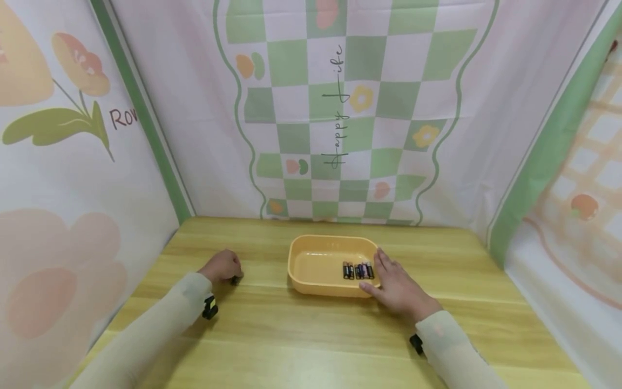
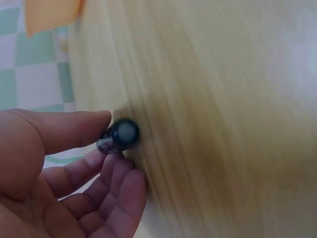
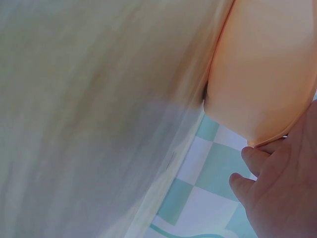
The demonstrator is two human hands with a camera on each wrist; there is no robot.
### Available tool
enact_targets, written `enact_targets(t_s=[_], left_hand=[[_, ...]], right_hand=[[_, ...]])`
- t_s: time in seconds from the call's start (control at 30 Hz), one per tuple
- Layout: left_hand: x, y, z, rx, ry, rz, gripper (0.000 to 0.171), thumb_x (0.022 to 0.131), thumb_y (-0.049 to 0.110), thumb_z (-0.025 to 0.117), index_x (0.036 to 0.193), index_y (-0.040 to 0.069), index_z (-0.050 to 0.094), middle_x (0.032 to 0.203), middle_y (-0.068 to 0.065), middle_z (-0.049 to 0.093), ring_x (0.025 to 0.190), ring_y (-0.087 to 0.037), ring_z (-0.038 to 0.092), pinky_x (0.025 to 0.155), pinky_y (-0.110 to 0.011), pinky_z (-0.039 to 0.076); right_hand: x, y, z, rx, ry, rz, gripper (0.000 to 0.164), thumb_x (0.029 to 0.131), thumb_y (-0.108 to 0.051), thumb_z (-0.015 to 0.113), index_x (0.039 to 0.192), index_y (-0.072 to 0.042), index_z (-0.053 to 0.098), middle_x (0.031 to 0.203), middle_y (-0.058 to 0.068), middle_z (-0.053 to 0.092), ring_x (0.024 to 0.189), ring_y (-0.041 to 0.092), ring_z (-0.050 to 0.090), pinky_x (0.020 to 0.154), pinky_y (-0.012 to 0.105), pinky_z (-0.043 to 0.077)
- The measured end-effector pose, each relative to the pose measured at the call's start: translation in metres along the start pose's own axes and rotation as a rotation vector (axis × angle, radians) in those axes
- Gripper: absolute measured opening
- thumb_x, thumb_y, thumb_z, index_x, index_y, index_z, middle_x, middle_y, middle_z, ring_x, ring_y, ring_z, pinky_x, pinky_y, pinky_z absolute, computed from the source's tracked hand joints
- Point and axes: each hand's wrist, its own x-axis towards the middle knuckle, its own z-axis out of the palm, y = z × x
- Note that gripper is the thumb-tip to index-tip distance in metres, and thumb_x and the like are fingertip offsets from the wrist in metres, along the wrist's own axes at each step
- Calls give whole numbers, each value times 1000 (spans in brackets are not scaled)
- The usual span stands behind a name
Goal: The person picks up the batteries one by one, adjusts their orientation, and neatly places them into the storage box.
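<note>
Left of the tray, close over the tabletop, my left hand [image 1: 223, 266] pinches small dark batteries [image 2: 126, 133] between thumb and fingers. In the left wrist view a pale round end faces the camera, and a second shiny dark piece sits right beside it. My right hand [image 1: 398, 286] rests on the right end of a yellow plastic tray [image 1: 316, 289], thumb at the front rim and straight fingers along the right side. Inside the tray, at its right end, several batteries [image 1: 358, 270] stand side by side in a row. The right wrist view shows the fingers against the tray's outer wall [image 3: 262, 74].
The tray and both hands are over a light wooden table [image 1: 291, 346]. A curtain with green and white checks [image 1: 330, 135] hangs behind its back edge. Printed cloths hang at the left [image 1: 48, 189] and right [image 1: 573, 216] sides.
</note>
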Motion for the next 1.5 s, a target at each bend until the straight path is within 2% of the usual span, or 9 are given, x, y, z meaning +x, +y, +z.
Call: enact_targets(t_s=[0.13,0.27,0.47,0.7,0.87,1.1,1.2,1.37,1.5], left_hand=[[-1,1,0,72,12,5,9,86,10,70,82,6,63,78,-6,60,66,-21,57,53,-30,50],[-2,1,-1,90,13,0,13,85,13,72,85,5,62,78,-7,60,66,-20,57,53,-30,50],[-2,-1,-1,84,16,-2,14,84,13,74,85,6,63,81,-6,60,68,-20,56,53,-29,50],[3,-5,-2,50,10,12,13,85,9,72,92,3,63,86,-7,60,72,-21,57,56,-29,51],[6,-9,-7,-92,-28,31,16,87,6,68,101,-2,64,89,-10,61,73,-21,59,57,-30,55],[6,-13,-15,-445,-100,54,27,94,8,60,117,-7,60,98,-12,62,77,-19,59,66,-32,57],[4,-14,-16,-553,-134,50,30,97,7,56,123,-9,55,105,-15,61,80,-19,59,72,-35,58],[1,-17,-19,-639,-146,42,33,98,4,54,128,-11,50,109,-20,59,81,-20,59,76,-37,59],[0,-22,-21,-682,-151,30,36,98,3,54,130,-12,47,107,-19,58,80,-20,59,78,-36,58]], right_hand=[[0,-1,-1,-1,4,-2,98,95,-70,32,151,7,10,160,19,-2,145,35,5,117,53,11],[0,-2,-1,-1,4,-2,98,94,-70,32,151,7,10,160,18,-3,145,36,6,117,53,11],[0,-2,-1,0,4,-4,98,95,-70,31,151,8,11,160,18,-4,145,37,6,117,54,11],[0,1,2,-14,11,-1,97,95,-69,31,151,8,11,160,19,-2,145,37,7,117,53,12],[0,1,3,-17,11,-8,97,95,-69,32,151,8,12,160,20,0,145,37,8,117,52,12],[0,1,1,-16,13,-11,96,96,-68,32,150,8,13,160,21,0,145,38,8,117,54,12],[0,1,0,-21,18,-12,95,96,-68,32,150,8,12,159,22,1,145,38,8,117,55,13],[1,1,0,-25,18,-6,96,96,-68,32,150,8,12,159,21,0,145,39,8,117,55,12],[0,0,0,-14,6,5,96,95,-68,32,151,8,12,160,19,-3,145,38,7,117,54,12]])
